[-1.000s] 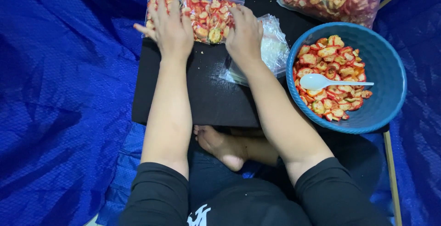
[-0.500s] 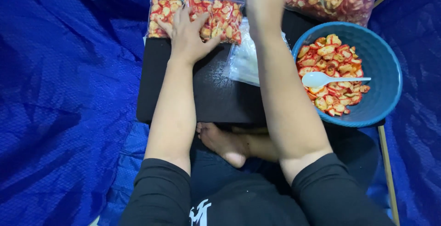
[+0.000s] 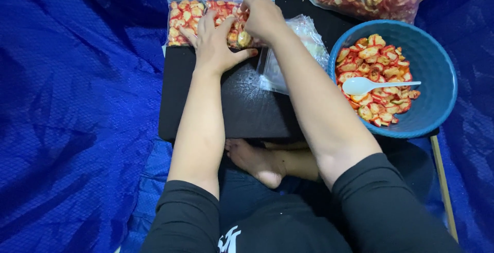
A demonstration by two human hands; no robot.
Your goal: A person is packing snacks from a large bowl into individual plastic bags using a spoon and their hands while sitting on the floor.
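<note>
Three small clear plastic bags filled with red-and-yellow sliced snacks lie side by side at the 12 o'clock end of the black rectangular board. Your left hand lies flat on the middle bag, fingers spread. Your right hand rests on the rightmost bag with fingers curled; I cannot tell whether they pinch it. A stack of empty clear bags sits at 1 o'clock. At 3 o'clock, a round blue plastic bowl holds more snacks and a white plastic spoon.

Black short sleeves, bare forearms, black top with white mark, bare foot.
</note>
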